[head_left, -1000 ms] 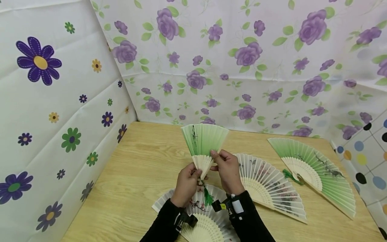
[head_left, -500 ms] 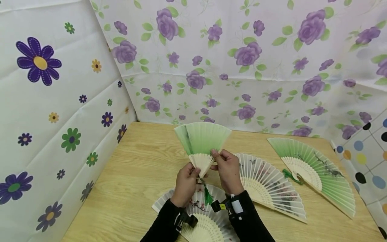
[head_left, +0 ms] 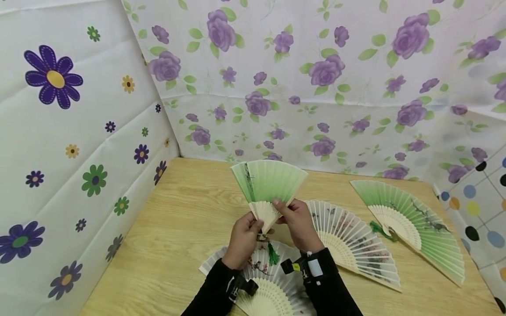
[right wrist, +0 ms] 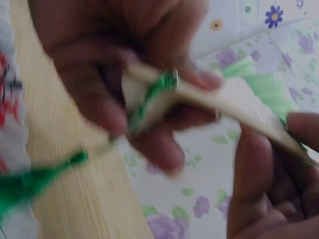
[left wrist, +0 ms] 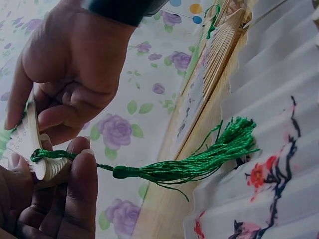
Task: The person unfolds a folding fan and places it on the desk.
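Observation:
A green folding fan (head_left: pixel 272 180), partly spread, is held up over the table in the head view. My left hand (head_left: pixel 243 240) pinches its narrow pivot end between thumb and fingers. On the right edge of the pale ribs, my right hand (head_left: pixel 300 224) grips with the thumb in front and fingers behind. A green tassel (left wrist: pixel 194 162) hangs from the pivot. Below both hands, a white fan with red blossoms (head_left: pixel 272 281) lies spread, partly covered by my forearms. In the right wrist view the ribs (right wrist: pixel 239 102) are blurred between the two hands.
To the right on the wooden table (head_left: pixel 170 210) lies a white fan with pink flowers (head_left: pixel 352 241). Farther right is a spread green fan (head_left: pixel 415 224) with its own tassel (head_left: pixel 381 230). Flowered cloths (head_left: pixel 292 87) wall the table at the back and sides.
The held green fan has spread wider than a second ago. My right thumb has slid slightly inward and down on the ribs. My left hand has stayed at the pivot.

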Tool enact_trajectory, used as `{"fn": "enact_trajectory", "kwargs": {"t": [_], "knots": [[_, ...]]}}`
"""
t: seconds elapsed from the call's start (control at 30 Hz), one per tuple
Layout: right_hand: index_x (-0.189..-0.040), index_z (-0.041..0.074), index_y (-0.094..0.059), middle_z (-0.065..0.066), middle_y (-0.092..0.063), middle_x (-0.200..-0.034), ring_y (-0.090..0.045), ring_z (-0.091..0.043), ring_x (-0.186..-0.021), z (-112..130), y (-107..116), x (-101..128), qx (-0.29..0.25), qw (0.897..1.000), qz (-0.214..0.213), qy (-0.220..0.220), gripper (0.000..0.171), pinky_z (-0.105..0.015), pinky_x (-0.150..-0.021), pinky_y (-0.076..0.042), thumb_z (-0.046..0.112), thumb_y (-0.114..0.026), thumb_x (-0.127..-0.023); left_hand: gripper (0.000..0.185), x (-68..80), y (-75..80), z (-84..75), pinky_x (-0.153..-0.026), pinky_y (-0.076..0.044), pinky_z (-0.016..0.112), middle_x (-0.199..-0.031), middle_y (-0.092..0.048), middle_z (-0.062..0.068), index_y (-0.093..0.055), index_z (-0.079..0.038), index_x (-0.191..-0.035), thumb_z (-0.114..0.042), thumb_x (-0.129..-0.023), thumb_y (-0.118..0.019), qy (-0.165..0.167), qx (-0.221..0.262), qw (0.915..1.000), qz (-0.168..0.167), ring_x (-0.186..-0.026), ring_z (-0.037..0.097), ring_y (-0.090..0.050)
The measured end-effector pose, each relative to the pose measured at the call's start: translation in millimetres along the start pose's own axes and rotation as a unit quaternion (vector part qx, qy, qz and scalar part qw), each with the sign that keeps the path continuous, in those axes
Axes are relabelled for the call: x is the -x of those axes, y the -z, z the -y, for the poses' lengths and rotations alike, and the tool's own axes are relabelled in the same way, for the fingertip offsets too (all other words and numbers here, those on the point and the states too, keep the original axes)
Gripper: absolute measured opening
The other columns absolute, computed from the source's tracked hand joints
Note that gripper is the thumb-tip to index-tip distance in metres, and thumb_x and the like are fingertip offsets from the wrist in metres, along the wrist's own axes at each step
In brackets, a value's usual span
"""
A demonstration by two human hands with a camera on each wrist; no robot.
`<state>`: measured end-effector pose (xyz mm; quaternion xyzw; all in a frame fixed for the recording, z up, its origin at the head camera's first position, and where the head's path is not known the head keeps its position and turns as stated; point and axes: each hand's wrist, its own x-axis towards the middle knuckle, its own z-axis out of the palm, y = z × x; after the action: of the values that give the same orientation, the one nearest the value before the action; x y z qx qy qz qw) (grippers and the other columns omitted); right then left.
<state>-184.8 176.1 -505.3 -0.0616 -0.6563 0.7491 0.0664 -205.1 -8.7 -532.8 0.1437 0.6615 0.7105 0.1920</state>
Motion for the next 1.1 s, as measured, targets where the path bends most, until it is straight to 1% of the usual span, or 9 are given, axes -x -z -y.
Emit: {"fn": "enact_trajectory", "kwargs": {"t": [0.13, 0.23, 0.37, 0.5, 0.57, 0.73, 0.83, 0.97, 1.1], "knots": [[-0.139, -0.011, -0.072, 0.006, -0.081, -0.116, -0.082, -0.01, -0.102, 1, 11, 1, 0.031, 0.997, 0.075, 0.011, 0.038, -0.032, -0.088, -0.073, 0.021, -0.067, -0.118, 0.033, -0.4, 0.7, 0.9, -0.084, -0.072, 0.039, -0.128, -0.077, 0.031, -0.063, 0.006, -0.149, -0.008, -0.122, -0.049, 0.0, 0.001, 1.0, 0.001, -0.104, 0.021, -0.082], [-0.143, -0.012, -0.069, 0.005, -0.082, -0.119, -0.083, -0.01, -0.105, 1, 15, 0, 0.028, 0.995, 0.096, 0.014, 0.039, -0.035, -0.091, -0.073, 0.017, -0.067, -0.117, 0.032, 0.0, 1.0, 2.0, -0.082, -0.072, 0.035, -0.125, -0.078, 0.032, -0.063, 0.008, -0.147, -0.007, -0.121, -0.05, -0.005, 0.003, 1.0, 0.0, -0.103, 0.021, -0.083], [-0.142, -0.015, -0.068, 0.003, -0.082, -0.116, -0.085, -0.011, -0.101, 0, 13, -1, 0.004, 0.996, 0.084, 0.015, 0.038, -0.032, -0.088, -0.073, 0.013, -0.068, -0.116, 0.031, -0.2, 1.3, 2.6, -0.083, -0.071, 0.034, -0.123, -0.079, 0.032, -0.064, 0.008, -0.144, -0.008, -0.122, -0.05, -0.013, 0.008, 0.9998, -0.011, -0.101, 0.016, -0.082], [-0.14, -0.019, -0.067, 0.001, -0.082, -0.112, -0.086, -0.012, -0.095, -2, 7, -1, -0.035, 0.998, 0.055, 0.013, 0.039, -0.03, -0.088, -0.072, 0.012, -0.067, -0.117, 0.03, -1.5, 2.0, 0.6, -0.084, -0.07, 0.032, -0.124, -0.079, 0.03, -0.065, 0.005, -0.144, -0.01, -0.122, -0.051, -0.012, 0.026, 0.9988, -0.041, -0.1, 0.012, -0.081], [-0.139, -0.02, -0.068, 0.0, -0.082, -0.111, -0.086, -0.012, -0.094, -3, 4, 0, -0.045, 0.998, 0.045, 0.013, 0.039, -0.03, -0.088, -0.072, 0.012, -0.067, -0.117, 0.031, -1.4, 2.6, -0.2, -0.084, -0.07, 0.031, -0.125, -0.079, 0.029, -0.064, 0.005, -0.146, -0.01, -0.122, -0.051, -0.014, 0.024, 0.9984, -0.049, -0.1, 0.012, -0.081], [-0.138, -0.016, -0.071, -0.001, -0.082, -0.111, -0.086, -0.012, -0.094, -2, 5, 0, -0.034, 0.999, 0.034, 0.004, 0.036, -0.031, -0.088, -0.073, 0.013, -0.07, -0.115, 0.032, -2.5, 1.4, -1.3, -0.084, -0.071, 0.033, -0.124, -0.078, 0.032, -0.064, 0.008, -0.146, -0.008, -0.121, -0.051, -0.011, 0.015, 0.9988, -0.045, -0.104, 0.022, -0.083], [-0.139, -0.015, -0.07, 0.0, -0.083, -0.112, -0.086, -0.012, -0.096, -2, 9, 0, -0.024, 0.999, 0.044, -0.011, 0.036, -0.032, -0.09, -0.073, 0.013, -0.07, -0.115, 0.031, -4.6, -0.1, -1.6, -0.083, -0.072, 0.034, -0.123, -0.079, 0.033, -0.064, 0.01, -0.144, -0.007, -0.121, -0.052, -0.006, 0.023, 0.9987, -0.045, -0.104, 0.027, -0.083], [-0.139, -0.016, -0.069, 0.003, -0.083, -0.108, -0.085, -0.01, -0.094, -3, 13, -1, -0.007, 0.998, 0.061, -0.021, 0.036, -0.032, -0.091, -0.073, 0.012, -0.068, -0.116, 0.029, -8.1, -2.2, -1.9, -0.08, -0.071, 0.032, -0.122, -0.08, 0.032, -0.067, 0.01, -0.142, -0.005, -0.12, -0.055, -0.006, 0.028, 0.998, -0.056, -0.097, 0.02, -0.082], [-0.135, -0.016, -0.07, 0.002, -0.083, -0.104, -0.085, -0.01, -0.089, -2, 12, -2, -0.013, 0.999, 0.049, -0.017, 0.034, -0.032, -0.089, -0.073, 0.011, -0.067, -0.116, 0.029, -12.7, -4.0, -2.4, -0.076, -0.07, 0.03, -0.121, -0.08, 0.03, -0.068, 0.011, -0.14, -0.005, -0.119, -0.056, -0.009, 0.03, 0.9971, -0.07, -0.091, 0.012, -0.078]]}}
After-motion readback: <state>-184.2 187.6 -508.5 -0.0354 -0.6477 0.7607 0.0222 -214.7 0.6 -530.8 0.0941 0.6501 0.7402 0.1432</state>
